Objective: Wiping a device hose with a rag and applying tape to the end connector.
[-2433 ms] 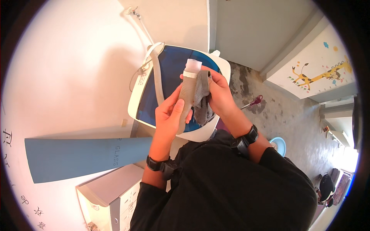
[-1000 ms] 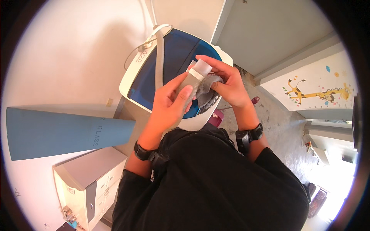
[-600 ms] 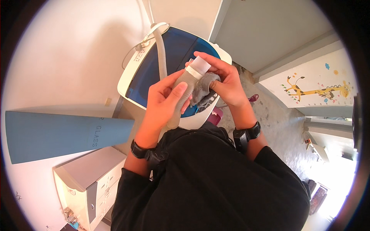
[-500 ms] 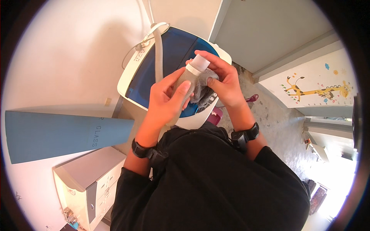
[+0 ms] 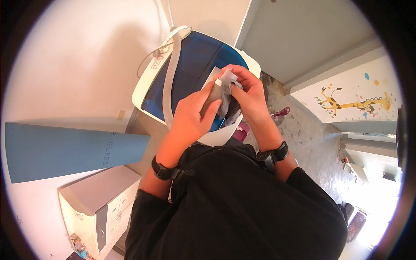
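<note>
Grey cloth (image 5: 225, 102) is half hidden, clamped between left hand (image 5: 190, 117) and right hand (image 5: 249, 97).

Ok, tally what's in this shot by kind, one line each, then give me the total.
Hands: 2, the left hand and the right hand, both on a ribbed grey cloth piece
Wristbands: 2, left wristband and right wristband
Washing machine: 1, the white and blue washing machine
Blue panel: 1, blue panel
Small drawer cabinet: 1, drawer cabinet
Giraffe sticker: 1, giraffe sticker
Total: 9
</note>
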A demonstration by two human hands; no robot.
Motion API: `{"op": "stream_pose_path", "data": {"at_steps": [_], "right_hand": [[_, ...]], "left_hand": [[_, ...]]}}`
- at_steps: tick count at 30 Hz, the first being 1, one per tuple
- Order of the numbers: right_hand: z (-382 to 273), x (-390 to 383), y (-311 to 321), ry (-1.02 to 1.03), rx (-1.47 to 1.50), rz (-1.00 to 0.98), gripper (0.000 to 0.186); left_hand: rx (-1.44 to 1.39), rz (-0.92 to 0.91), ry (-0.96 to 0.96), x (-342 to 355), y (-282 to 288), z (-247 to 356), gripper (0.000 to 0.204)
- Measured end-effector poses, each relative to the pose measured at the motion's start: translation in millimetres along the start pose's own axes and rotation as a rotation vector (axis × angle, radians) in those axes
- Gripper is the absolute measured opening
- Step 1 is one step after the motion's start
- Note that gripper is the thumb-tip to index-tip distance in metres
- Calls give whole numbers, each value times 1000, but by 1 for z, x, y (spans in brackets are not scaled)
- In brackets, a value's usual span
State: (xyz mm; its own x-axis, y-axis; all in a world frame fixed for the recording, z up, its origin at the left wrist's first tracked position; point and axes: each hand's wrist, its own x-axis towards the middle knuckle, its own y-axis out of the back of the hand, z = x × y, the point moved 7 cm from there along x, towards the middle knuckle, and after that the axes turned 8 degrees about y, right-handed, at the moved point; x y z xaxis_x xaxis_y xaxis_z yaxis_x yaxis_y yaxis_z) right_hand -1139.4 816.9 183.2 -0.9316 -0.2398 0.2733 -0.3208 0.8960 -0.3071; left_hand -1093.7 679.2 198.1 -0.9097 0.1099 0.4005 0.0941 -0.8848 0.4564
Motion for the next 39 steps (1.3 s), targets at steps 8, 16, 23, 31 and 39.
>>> {"op": "stream_pose_path", "data": {"at_steps": [8, 16, 23, 31, 39], "right_hand": [[23, -3, 7, -155, 102, -7, 32], [28, -18, 0, -186, 35, -148, 63], [26, -6, 49, 0, 217, 149, 49], [12, -12, 30, 160, -384, 162, 22], [-15, 19, 30, 100, -507, 391, 55]], "left_hand": [[174, 13, 11, -16, -6, -7, 45], [-276, -112, 361, -23, -15, -31, 38], [-208, -369, 502, -47, -23, -59, 41], [-93, 69, 423, -10, -3, -51, 45], [-139, -127, -9, 13, -49, -3, 48]]}}
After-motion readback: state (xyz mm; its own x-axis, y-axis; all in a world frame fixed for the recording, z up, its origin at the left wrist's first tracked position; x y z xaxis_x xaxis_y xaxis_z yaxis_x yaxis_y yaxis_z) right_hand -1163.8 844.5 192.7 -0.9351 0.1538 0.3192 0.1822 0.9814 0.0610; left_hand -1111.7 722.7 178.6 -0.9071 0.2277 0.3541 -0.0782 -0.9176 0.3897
